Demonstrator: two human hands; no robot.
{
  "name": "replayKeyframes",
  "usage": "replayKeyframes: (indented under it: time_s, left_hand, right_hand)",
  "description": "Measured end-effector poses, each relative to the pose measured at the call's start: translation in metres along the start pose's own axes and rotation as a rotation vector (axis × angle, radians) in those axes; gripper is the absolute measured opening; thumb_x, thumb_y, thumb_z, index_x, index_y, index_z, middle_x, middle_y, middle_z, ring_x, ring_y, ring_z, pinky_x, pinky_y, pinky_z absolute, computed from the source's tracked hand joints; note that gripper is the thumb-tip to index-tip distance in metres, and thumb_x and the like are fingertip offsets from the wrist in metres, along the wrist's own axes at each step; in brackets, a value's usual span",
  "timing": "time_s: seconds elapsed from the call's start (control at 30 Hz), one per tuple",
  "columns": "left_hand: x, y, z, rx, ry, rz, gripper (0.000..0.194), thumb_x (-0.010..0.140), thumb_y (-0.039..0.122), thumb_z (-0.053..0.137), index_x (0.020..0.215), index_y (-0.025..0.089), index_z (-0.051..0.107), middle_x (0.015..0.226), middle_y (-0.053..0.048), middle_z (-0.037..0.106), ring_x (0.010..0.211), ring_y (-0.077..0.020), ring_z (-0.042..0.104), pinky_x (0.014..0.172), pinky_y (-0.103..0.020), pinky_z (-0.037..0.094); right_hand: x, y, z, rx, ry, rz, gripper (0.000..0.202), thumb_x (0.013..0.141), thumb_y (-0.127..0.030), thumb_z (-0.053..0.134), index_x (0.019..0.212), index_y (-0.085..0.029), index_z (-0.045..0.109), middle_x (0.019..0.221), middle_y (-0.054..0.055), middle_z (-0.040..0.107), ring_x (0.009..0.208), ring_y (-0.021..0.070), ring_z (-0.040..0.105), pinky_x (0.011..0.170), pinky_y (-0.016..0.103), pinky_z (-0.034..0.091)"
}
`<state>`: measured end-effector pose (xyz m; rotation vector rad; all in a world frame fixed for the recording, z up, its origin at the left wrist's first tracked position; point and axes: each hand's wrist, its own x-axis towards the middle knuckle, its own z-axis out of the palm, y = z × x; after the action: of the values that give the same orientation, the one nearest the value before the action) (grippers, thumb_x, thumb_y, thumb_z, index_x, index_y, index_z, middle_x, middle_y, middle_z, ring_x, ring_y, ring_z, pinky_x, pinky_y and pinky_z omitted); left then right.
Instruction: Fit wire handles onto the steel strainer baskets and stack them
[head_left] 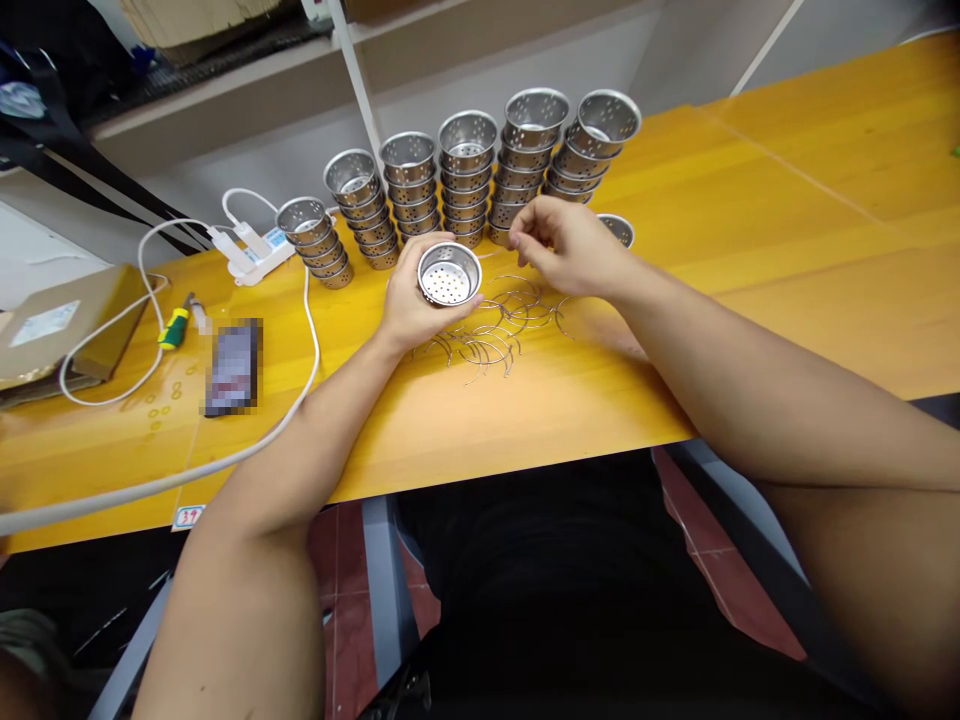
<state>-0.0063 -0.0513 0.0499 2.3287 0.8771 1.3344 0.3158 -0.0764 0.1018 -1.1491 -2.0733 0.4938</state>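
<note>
My left hand (407, 303) is wrapped round a perforated metal cup (450, 283), its mouth tipped toward me and its holed bottom showing. Raised to the right of that cup, my right hand (564, 245) has its fingers curled in a pinch; whatever may be between the fingertips is too small to make out. Below both hands, several thin curved wires (491, 345) lie in a loose heap on the table. Another metal cup (619, 230) stands partly hidden behind my right wrist. Stacks of the same cups (469, 180) rise just behind my hands.
On the yellow table (465, 430), a white cable (311, 330) curves past my left forearm from a power strip (259, 255). A blurred-out dark phone-like object (232, 368), a green-yellow handled tool (175, 328) and a cardboard box (71, 335) lie left. A shelf (247, 75) runs behind.
</note>
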Motion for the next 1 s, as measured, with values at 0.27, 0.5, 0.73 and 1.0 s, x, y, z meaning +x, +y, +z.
replayKeyframes:
  time_s: [0.27,0.5,0.73,1.0]
  left_hand:
    - [0.002,0.005,0.006,-0.031,-0.021,0.094,0.108,0.082,0.106,0.103,0.156,0.032,0.075,0.169,-0.015,0.081,0.162,-0.0417,0.08,0.144,-0.069,0.066]
    - [0.0,0.009,0.01,-0.072,-0.007,0.058,0.103,0.086,0.099,0.106,0.156,0.028,0.076,0.154,-0.014,0.088,0.145,-0.0361,0.089,0.132,-0.057,0.074]
    - [0.0,0.014,0.012,-0.101,-0.001,0.051,0.096,0.089,0.092,0.106,0.152,0.026,0.077,0.15,-0.013,0.089,0.141,-0.0341,0.089,0.13,-0.053,0.073]
    - [-0.003,0.004,0.016,-0.11,-0.023,0.127,0.094,0.096,0.09,0.105,0.159,0.028,0.072,0.153,-0.013,0.087,0.141,-0.0344,0.089,0.128,-0.054,0.074]
  right_hand:
    - [0.009,0.013,0.028,0.292,0.118,-0.083,0.099,0.107,-0.12,0.059,0.138,-0.028,0.082,0.121,0.016,0.088,0.105,0.0395,0.092,0.098,0.062,0.081]
    - [0.007,0.017,0.035,0.226,0.128,-0.149,0.062,0.118,-0.093,0.078,0.124,-0.031,0.082,0.116,0.015,0.084,0.108,0.0388,0.084,0.106,0.066,0.077]
    - [0.002,-0.01,0.028,-0.223,0.12,-0.33,0.025,0.125,-0.048,0.077,0.136,-0.032,0.092,0.16,0.018,0.082,0.149,0.049,0.072,0.13,0.075,0.059]
    - [0.006,-0.005,0.032,-0.191,0.05,-0.323,0.026,0.126,-0.037,0.069,0.128,-0.028,0.093,0.128,0.014,0.087,0.127,0.0408,0.078,0.118,0.062,0.059]
